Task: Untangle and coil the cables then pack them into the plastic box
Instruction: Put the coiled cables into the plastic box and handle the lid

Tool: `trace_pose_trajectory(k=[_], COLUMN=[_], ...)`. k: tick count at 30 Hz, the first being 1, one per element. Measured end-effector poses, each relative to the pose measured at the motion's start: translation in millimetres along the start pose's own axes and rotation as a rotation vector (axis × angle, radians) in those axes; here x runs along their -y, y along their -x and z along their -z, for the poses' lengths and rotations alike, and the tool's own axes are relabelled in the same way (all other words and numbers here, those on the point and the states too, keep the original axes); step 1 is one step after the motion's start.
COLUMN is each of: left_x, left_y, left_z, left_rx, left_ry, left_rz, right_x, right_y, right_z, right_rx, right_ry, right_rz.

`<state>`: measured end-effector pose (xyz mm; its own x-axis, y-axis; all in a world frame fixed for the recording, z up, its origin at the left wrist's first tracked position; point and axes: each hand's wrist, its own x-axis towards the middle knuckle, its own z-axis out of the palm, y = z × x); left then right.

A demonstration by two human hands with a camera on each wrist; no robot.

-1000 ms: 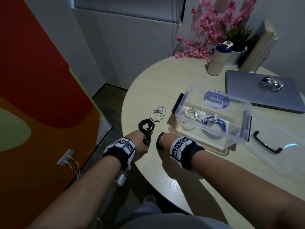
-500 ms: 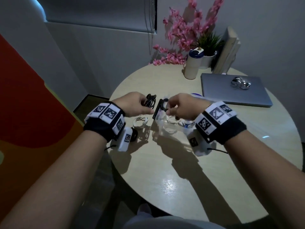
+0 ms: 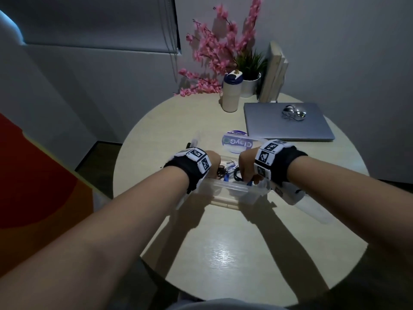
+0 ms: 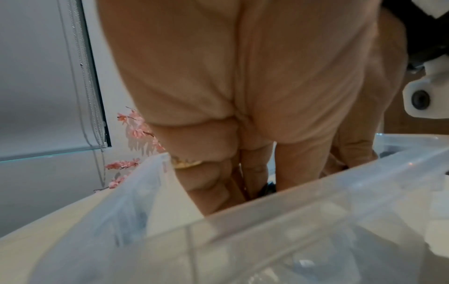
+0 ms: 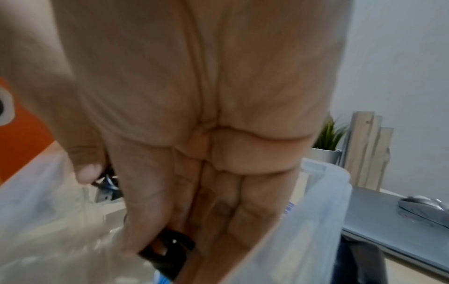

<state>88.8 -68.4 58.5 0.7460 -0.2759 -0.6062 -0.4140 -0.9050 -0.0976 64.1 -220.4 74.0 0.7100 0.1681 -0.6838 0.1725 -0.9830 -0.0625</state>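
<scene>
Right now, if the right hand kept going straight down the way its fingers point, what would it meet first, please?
Most likely the black cable that the right hand already grips, then the blue cable below it in the plastic box; depth is unclear.

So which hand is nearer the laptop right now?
Right. The right hand is in the plastic box at the end nearest the laptop; the left hand is at the box's far end.

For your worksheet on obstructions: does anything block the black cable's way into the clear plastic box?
Nothing visible does. Both hands, left hand and right hand, already hold the black coiled cable inside the open clear plastic box, its lid off.
</scene>
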Motion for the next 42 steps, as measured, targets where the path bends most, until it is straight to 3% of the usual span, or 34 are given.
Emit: trace_pose_trajectory(k=[3,5,6,9,11,14,18,22,25,30,37,42], left_x=[5,15,14,-6,-6,9,49,98,130,147,138,138], left_y=[-40,-79,-73,12,20,38,57,74,77,78,70,67], left_z=[-23,-47,-44,-10,-7,3,3,-16,-46,-101,-164,-187], left_rx=[0.092,0.047,0.079,0.101,0.037,0.050,-0.125,-0.297,-0.324,-0.192,-0.188,-0.199], left_ry=[-0.028,-0.065,0.003,0.053,0.106,0.278,0.678,0.893,0.830,0.614,0.510,0.523], left_rz=[0.014,-0.047,-0.062,-0.110,-0.151,-0.163,-0.188,-0.063,0.089,0.242,0.334,0.338], right_x=[9,13,13,16,19,30,54,86,117,172,211,225], right_y=[-1,-6,-10,-10,-6,3,18,25,22,-2,-57,-109], right_z=[1,-2,-5,-3,3,14,27,37,36,19,-33,-55], right_rx=[0.073,0.055,0.062,0.079,0.032,0.042,-0.120,-0.165,-0.189,-0.188,-0.193,-0.110], right_ry=[0.118,0.159,0.142,0.096,0.014,-0.064,-0.118,-0.231,-0.227,-0.028,-0.072,-0.038], right_rz=[0.032,0.043,0.050,0.051,0.062,0.062,0.123,0.263,0.323,0.330,0.251,0.177])
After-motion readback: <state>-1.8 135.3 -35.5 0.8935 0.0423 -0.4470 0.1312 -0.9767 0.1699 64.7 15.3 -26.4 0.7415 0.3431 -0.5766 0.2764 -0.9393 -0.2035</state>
